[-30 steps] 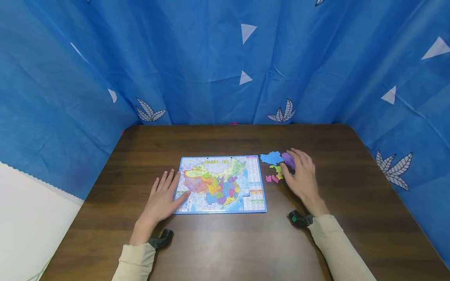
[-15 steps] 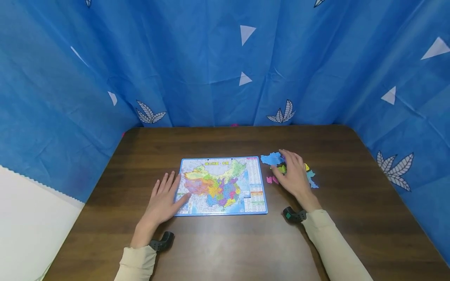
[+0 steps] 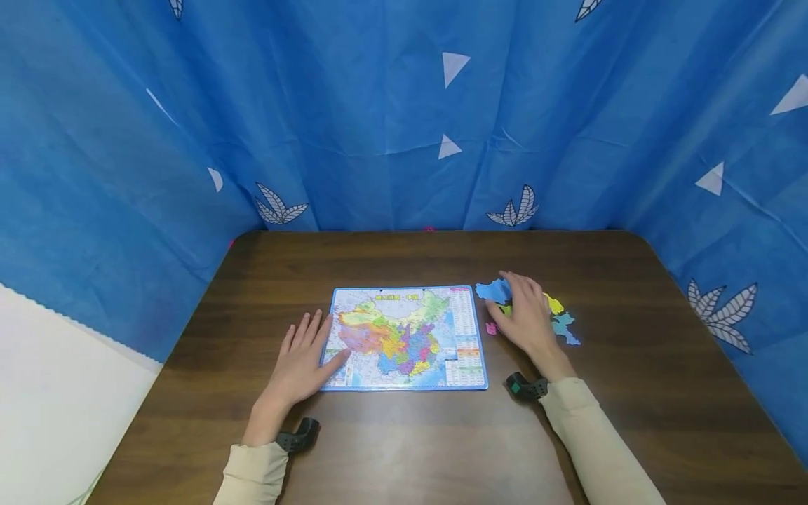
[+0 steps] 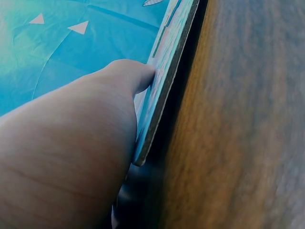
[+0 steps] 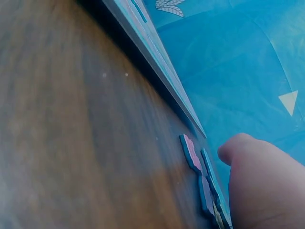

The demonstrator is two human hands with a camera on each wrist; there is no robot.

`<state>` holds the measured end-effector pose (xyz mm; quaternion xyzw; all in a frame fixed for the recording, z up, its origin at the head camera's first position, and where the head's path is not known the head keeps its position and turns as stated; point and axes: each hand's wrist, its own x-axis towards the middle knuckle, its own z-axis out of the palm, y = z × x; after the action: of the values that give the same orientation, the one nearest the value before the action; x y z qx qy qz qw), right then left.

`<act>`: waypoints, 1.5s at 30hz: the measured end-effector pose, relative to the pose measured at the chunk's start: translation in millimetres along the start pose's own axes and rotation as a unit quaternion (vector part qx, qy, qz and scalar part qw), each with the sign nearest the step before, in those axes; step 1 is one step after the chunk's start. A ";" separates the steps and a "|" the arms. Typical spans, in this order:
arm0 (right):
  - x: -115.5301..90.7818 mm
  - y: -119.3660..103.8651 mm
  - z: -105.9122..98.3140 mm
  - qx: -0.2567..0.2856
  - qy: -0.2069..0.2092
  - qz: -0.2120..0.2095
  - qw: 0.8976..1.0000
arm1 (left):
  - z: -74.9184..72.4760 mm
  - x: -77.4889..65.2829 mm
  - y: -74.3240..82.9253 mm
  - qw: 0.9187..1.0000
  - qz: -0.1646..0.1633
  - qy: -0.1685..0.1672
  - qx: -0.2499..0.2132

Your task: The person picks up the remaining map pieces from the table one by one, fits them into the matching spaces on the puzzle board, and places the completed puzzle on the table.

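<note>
A map puzzle board [image 3: 463,351] lies flat on the table, printed with a coloured map and side tables. My left hand [image 3: 299,365] rests with spread, straight fingers on its left edge; in the left wrist view the thumb touches the face of the board [image 4: 164,90]. To the board's right, my right hand [image 3: 529,319] hovers over loose map puzzle pieces, fingers slightly bent and thumb apart. A blue piece [image 3: 492,291], a green piece [image 3: 506,309] and a pink piece [image 3: 491,328] show by its thumb side. The palm hides others.
Beyond the right hand lie a yellow piece [image 3: 555,304] and a teal piece [image 3: 564,327]. The dark wooden table [image 3: 404,449] ends at a blue curtain [image 3: 353,126] behind and on the sides. Each wrist wears a black camera [image 3: 525,387].
My right hand has shifted left over the pieces, uncovering the yellow and teal ones and covering the purple one. The left hand stays on the board. The head view has shifted slightly.
</note>
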<state>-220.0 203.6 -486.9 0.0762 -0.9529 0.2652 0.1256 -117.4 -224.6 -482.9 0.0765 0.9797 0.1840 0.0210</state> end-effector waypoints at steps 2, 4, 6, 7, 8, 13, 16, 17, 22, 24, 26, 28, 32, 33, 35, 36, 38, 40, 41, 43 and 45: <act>0.4 -0.2 1.9 -0.005 -0.002 0.006 1.000 | -1.4 0.6 0.3 1.000 0.001 0.003 0.001; -1.0 0.2 3.0 -0.014 -0.005 0.012 1.000 | -1.8 0.6 0.6 1.000 0.000 0.004 0.002; -3.4 1.1 3.1 -0.024 -0.008 0.016 1.000 | -0.8 -0.1 0.8 1.000 0.001 0.000 0.004; -4.7 1.6 2.9 -0.027 -0.009 0.017 0.999 | -0.2 -0.5 0.9 1.000 0.002 -0.001 0.003; -5.4 2.0 2.5 -0.030 -0.010 0.017 0.999 | 0.1 -0.7 1.1 1.000 0.002 -0.002 0.003; -2.0 3.1 2.2 -0.036 -0.018 0.018 0.999 | 0.1 0.6 0.1 1.000 0.004 0.006 0.000; 1.8 3.1 2.5 -0.039 -0.030 0.021 0.999 | 1.0 0.6 -1.2 1.000 0.000 0.001 -0.001; 2.9 2.6 2.5 -0.039 -0.033 0.021 0.998 | 0.8 0.4 -1.4 1.000 -0.001 0.000 -0.002; 5.4 0.4 1.1 -0.032 -0.037 0.029 0.998 | -0.5 0.6 -2.0 1.000 0.002 0.005 -0.008; 4.8 0.3 1.0 -0.026 -0.038 0.034 0.998 | -0.9 0.6 -1.8 1.000 0.002 0.006 -0.006; 4.0 0.5 1.3 -0.021 -0.038 0.038 0.998 | -1.1 0.4 -1.4 1.000 0.002 0.007 -0.006; 2.8 0.8 1.4 -0.019 -0.036 0.041 0.998 | -0.7 0.0 -0.9 1.000 0.001 0.006 -0.006; -0.4 2.9 2.3 -0.020 -0.026 0.041 0.999 | 0.7 -1.1 0.4 1.000 0.000 0.002 -0.011; -1.1 3.7 2.8 -0.020 -0.024 0.040 0.999 | 1.2 -1.4 0.7 1.000 0.000 0.002 -0.011; -2.7 4.8 3.8 -0.017 -0.017 0.036 0.999 | 1.8 -2.4 1.0 1.000 -0.002 0.001 -0.012; -3.1 4.9 4.2 -0.016 -0.013 0.035 0.999 | 2.0 -2.8 1.1 1.000 -0.003 0.001 -0.011; -3.3 5.0 4.7 -0.011 -0.003 0.033 0.999 | 2.3 -3.2 0.9 1.000 -0.004 -0.001 -0.009; -2.8 4.5 4.7 -0.006 0.009 0.033 0.999 | 2.0 -3.0 0.9 1.000 -0.004 -0.002 -0.009; -2.1 4.2 4.6 -0.004 0.014 0.033 0.999 | 1.7 -2.6 1.0 1.000 -0.004 -0.002 -0.008; -0.5 3.8 4.1 0.002 0.025 0.031 0.999 | 1.0 -1.3 1.0 1.000 -0.003 -0.002 -0.007; 0.7 3.1 3.1 0.007 0.033 0.030 0.999 | 0.4 0.5 0.9 1.000 -0.002 0.001 -0.005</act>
<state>-221.9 204.5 -490.8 0.0396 -0.9482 0.2779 0.1489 -117.8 -223.5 -482.9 0.0742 0.9790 0.1888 0.0209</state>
